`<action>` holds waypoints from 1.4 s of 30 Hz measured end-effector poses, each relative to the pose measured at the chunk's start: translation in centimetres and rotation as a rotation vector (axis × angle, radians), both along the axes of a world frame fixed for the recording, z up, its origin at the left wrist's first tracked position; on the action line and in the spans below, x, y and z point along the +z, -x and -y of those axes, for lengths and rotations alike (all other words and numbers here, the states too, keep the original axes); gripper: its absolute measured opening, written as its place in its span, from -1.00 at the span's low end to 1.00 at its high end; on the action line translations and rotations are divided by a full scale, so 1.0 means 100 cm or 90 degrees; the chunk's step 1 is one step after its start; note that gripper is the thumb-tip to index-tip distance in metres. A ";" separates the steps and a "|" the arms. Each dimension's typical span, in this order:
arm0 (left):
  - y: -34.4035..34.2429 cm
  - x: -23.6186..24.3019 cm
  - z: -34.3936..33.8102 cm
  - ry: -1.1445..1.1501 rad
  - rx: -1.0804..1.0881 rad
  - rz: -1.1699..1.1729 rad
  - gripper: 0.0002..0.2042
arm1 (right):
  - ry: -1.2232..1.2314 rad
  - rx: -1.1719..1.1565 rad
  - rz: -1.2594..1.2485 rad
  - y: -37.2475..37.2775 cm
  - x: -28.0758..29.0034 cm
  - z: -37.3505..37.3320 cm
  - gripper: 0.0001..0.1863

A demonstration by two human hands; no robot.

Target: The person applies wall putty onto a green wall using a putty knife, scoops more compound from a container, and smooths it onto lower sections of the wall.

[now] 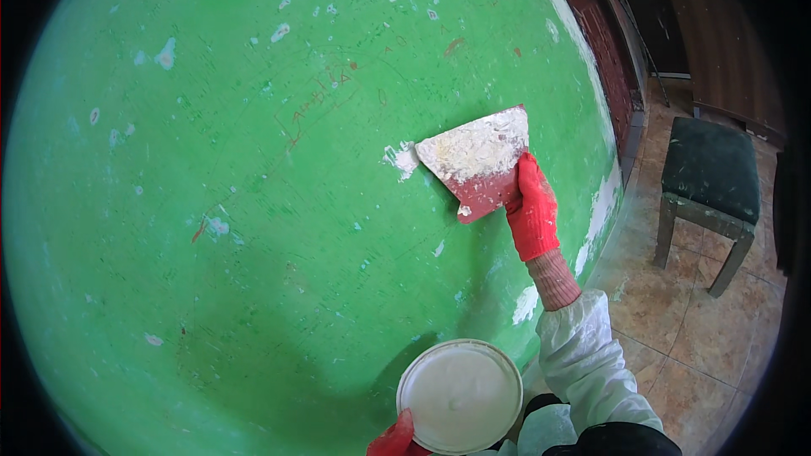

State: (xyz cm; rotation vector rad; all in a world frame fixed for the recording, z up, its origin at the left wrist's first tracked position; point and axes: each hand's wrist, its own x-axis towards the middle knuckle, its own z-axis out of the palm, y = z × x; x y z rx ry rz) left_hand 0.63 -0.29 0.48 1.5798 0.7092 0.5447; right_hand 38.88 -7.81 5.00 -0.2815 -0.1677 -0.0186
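My right hand, in a red glove, is closed round a wide red putty knife. White putty coats much of its broad face. The knife's left corner meets the green wall beside a small smear of white putty. Low in the view, my left hand, also in a red glove, grips the left edge of a round white lid with a raised rim. Only part of that hand shows, and how deep the white piece is cannot be made out.
Pale chips and scratches dot the wall, with larger white patches along its right edge. A dark padded stool stands on the tiled floor at right. Behind it are a dark red door and a brown wooden panel.
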 end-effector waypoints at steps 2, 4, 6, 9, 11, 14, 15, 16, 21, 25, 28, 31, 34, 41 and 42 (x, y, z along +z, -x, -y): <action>0.003 0.004 -0.006 -0.135 -0.066 -0.087 -0.66 | -0.002 0.000 0.001 -0.001 0.001 -0.003 -0.62; 0.001 0.003 -0.005 -0.053 -0.048 -0.086 -0.65 | -0.002 0.003 0.005 -0.003 -0.001 -0.003 -0.63; -0.001 0.005 -0.004 0.029 -0.030 -0.085 -0.64 | 0.028 -0.007 0.056 -0.007 -0.006 0.001 -0.64; -0.008 0.011 0.002 0.122 0.010 -0.048 -0.59 | 0.073 -0.022 0.059 -0.013 -0.005 0.009 -0.65; -0.011 0.013 0.002 0.202 0.027 -0.022 -0.57 | 0.093 -0.031 0.063 -0.015 0.000 0.012 -0.66; -0.012 0.015 0.004 0.195 0.008 -0.016 -0.55 | 0.156 -0.045 0.089 -0.022 0.005 0.014 -0.65; -0.013 0.016 0.004 0.195 0.008 -0.016 -0.55 | 0.199 -0.053 0.110 -0.025 0.007 0.015 -0.65; -0.014 0.018 0.004 0.185 0.000 -0.035 -0.55 | 0.199 -0.053 0.110 -0.028 0.009 0.016 -0.65; -0.014 0.014 0.005 0.073 -0.046 -0.056 -0.55 | 0.167 -0.099 0.140 -0.052 0.018 0.022 -0.62; -0.017 0.012 0.000 0.191 -0.003 -0.031 -0.57 | 0.190 -0.068 0.105 -0.039 0.029 0.036 -0.69; -0.016 0.003 -0.006 0.233 0.001 -0.027 -0.57 | 0.229 -0.050 0.122 -0.036 0.024 0.034 -0.68; -0.017 0.001 -0.006 0.233 -0.011 -0.024 -0.57 | 0.258 -0.059 0.172 -0.038 0.021 0.025 -0.60; -0.020 0.009 0.000 0.234 -0.011 -0.030 -0.58 | 0.288 -0.045 0.162 -0.037 0.023 0.022 -0.60; -0.019 0.011 0.001 0.207 -0.015 -0.038 -0.60 | 0.152 -0.047 0.130 -0.044 0.027 0.022 -0.65; -0.020 0.012 0.002 0.207 -0.014 -0.036 -0.60 | 0.153 -0.045 0.109 -0.042 0.028 0.024 -0.66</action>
